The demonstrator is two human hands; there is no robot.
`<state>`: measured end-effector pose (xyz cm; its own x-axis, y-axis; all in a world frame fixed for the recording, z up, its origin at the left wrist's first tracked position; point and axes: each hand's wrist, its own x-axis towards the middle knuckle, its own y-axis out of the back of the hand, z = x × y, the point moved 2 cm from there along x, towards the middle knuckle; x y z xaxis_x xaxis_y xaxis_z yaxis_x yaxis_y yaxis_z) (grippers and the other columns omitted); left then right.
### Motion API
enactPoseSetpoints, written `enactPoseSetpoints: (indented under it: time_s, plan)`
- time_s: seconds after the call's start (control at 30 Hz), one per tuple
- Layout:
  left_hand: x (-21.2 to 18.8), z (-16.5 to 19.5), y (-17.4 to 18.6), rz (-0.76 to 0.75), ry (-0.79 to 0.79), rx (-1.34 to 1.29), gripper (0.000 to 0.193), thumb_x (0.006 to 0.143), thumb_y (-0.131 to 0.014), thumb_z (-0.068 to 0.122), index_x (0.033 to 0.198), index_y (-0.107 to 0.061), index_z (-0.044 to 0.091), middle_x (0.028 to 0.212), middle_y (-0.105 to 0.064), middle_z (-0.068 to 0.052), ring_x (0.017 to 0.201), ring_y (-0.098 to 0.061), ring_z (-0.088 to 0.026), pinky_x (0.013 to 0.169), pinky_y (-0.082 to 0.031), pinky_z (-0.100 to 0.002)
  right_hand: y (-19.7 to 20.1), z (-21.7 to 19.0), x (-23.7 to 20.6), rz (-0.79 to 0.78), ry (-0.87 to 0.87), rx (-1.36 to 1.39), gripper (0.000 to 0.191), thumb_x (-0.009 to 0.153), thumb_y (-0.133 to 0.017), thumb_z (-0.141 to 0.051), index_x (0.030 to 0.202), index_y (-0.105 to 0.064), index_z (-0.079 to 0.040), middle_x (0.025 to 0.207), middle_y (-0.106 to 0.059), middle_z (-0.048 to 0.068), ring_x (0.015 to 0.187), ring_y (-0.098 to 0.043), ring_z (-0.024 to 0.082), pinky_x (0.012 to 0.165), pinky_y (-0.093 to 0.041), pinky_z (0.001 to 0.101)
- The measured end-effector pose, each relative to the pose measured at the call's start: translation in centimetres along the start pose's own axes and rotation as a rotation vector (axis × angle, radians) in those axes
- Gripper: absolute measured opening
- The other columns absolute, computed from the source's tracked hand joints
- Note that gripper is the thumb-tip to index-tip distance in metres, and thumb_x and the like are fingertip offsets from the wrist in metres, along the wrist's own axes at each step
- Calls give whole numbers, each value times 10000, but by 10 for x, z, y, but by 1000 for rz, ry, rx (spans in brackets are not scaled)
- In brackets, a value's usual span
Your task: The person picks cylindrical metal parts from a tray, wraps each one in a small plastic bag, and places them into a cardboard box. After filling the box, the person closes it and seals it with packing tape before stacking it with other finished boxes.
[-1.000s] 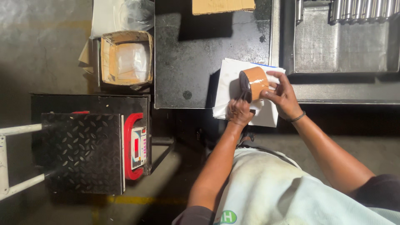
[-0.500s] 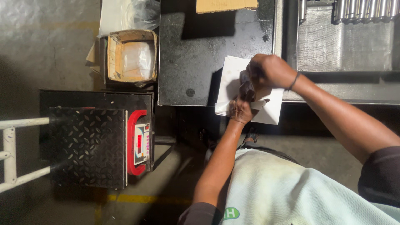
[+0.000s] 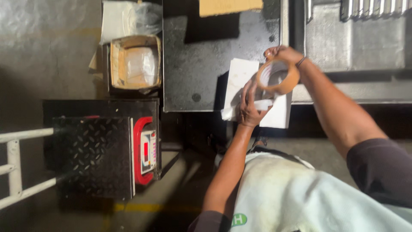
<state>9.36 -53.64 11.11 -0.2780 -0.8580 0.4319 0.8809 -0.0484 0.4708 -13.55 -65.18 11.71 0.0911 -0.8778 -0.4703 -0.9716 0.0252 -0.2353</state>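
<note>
Here, a brown roll of packing tape [image 3: 278, 77] is gripped by the right hand [image 3: 281, 55] in the upper right of the centre of the frame, the fingers being curled closed over its upper rim; the roll is held just above a white flat parcel [image 3: 238, 77] that lies on the dark worktable [image 3: 193, 64]; a pale strip of tape is seen drawn from the roll down to the left hand [image 3: 249, 107], whose fingers are pressed onto the parcel and pinched on the strip's end; the parcel is placed at the table's lower edge, partly overhanging it; an open cardboard box [image 3: 135, 64] lined with clear plastic is seen at upper left; a black platform scale [image 3: 92, 157] with a red-framed display is set at lower left; a metal tray [image 3: 352, 38] is seen at upper right.
</note>
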Motion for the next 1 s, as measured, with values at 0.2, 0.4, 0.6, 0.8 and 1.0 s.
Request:
enactPoseSetpoints:
  time_s: [0.2, 0.4, 0.6, 0.8, 1.0]
  plan:
    - [-3, 0, -6, 44, -109, -55, 810, 743, -898, 436, 1317, -521, 7, 1322, -540, -224, 1171, -650, -360, 948, -604, -425, -27, -16, -3, -20, -87, -997, 213, 845, -603, 13, 1005, -743, 27, 863, -732, 182, 826, -697, 318, 667, -543, 385]
    - [-14, -21, -19, -55, -76, 24, 840, 691, -901, 444, 1279, -562, -51, 1055, -710, -229, 886, -732, -384, 796, -588, -438, -55, -30, -22, 259, 481, -1232, 124, 719, -711, 9, 832, -670, 41, 766, -706, 219, 715, -727, 340, 676, -580, 408]
    - [-19, -29, -25, -134, -38, 72, 888, 666, -877, 401, 1343, -569, -84, 906, -724, -217, 766, -716, -377, 706, -575, -473, -56, -26, 2, 319, 749, -1249, 114, 917, -678, 8, 1007, -608, 21, 802, -709, 215, 686, -721, 343, 637, -586, 412]
    - [-11, -18, -16, -87, 48, 76, 733, 752, -892, 540, 1081, -571, -31, 794, -662, -173, 664, -679, -380, 638, -567, -466, -51, -18, 24, 381, 660, -1236, 124, 872, -650, 7, 994, -627, 4, 838, -721, 214, 761, -715, 425, 720, -580, 490]
    - [-2, -4, -12, 52, 130, 133, 778, 741, -857, 511, 1091, -535, -104, 831, -607, -217, 655, -643, -428, 586, -536, -492, -41, -14, 46, 436, 203, -1298, 209, 785, -771, -138, 978, -727, -69, 918, -709, 273, 871, -692, 458, 796, -564, 515]
